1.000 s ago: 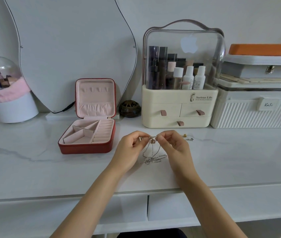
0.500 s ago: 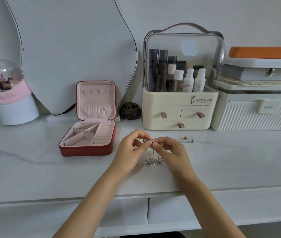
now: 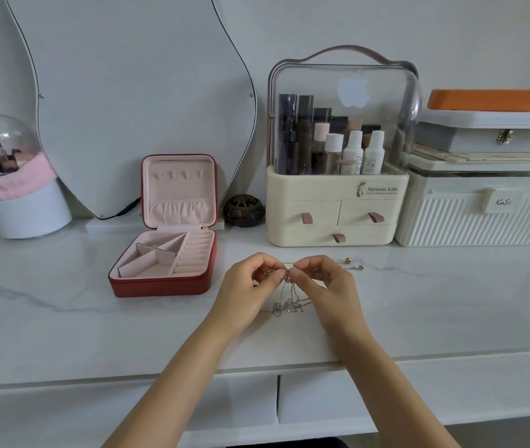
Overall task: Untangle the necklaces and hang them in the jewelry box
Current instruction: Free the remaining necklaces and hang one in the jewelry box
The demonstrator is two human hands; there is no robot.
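Thin silver necklaces (image 3: 288, 303) hang in a tangle between my hands, their lower part bunched on the white marble table (image 3: 95, 334). My left hand (image 3: 247, 286) and my right hand (image 3: 325, 286) each pinch the chains at the top, fingertips almost touching around a small pendant. The red jewelry box (image 3: 163, 282) stands open to the left of my hands, its pink lid upright with a row of small hooks, its compartments holding nothing I can see. A further chain piece with a gold bead (image 3: 352, 264) lies just right of my right hand.
A cream cosmetics organiser (image 3: 335, 218) with a clear dome stands behind my hands. A white ribbed case (image 3: 480, 218) with stacked boxes is at the right, a wavy mirror (image 3: 127, 92) and a domed brush holder (image 3: 14, 189) at the left. A small dark jar (image 3: 243, 210) sits by the jewelry box.
My hands stay together, still pinching the chains; my fingertips have shifted slightly around the pendant. The view has tilted a little.
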